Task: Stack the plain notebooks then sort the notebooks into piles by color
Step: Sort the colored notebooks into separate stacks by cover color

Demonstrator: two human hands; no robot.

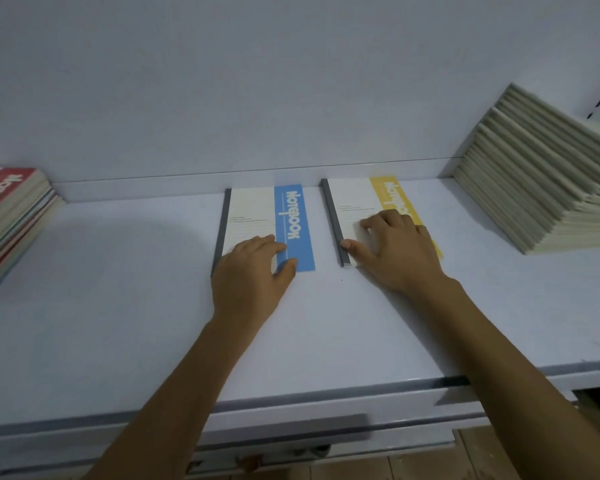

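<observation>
Nearest us runs the front lip of the white shelf [118,306], and both our forearms reach over it to the two notebooks lying side by side at the back. Our left hand [253,271] rests on the near end of the blue-banded notebook [253,216], fingers held together and laid across the cover, thumb on the blue strip; whether the thumb hooks under the near edge we cannot tell. Our right hand [395,251] sits on the yellow-banded notebook [357,199], fingers spread and a little arched, fingertips on the cream cover and the thumb touching the dark spine. Both books lie flat, apart from each other, spines to the left.

We judge these to be the seeds of two colour piles, so the step in hand is squaring them. To do it well we should press lightly and slide, not lift, bringing each far edge up to the rear ledge and keeping a clear gap between them, so later books of each colour drop on cleanly.

Further out, the mixed colour stack [11,216] waits at the far left with a red-banded book on top, and the tall plain stack [541,188] stands at the far right, fanned and leaning rather than square; it may want tidying. Behind all of it rises the pale back panel [257,98]
</observation>
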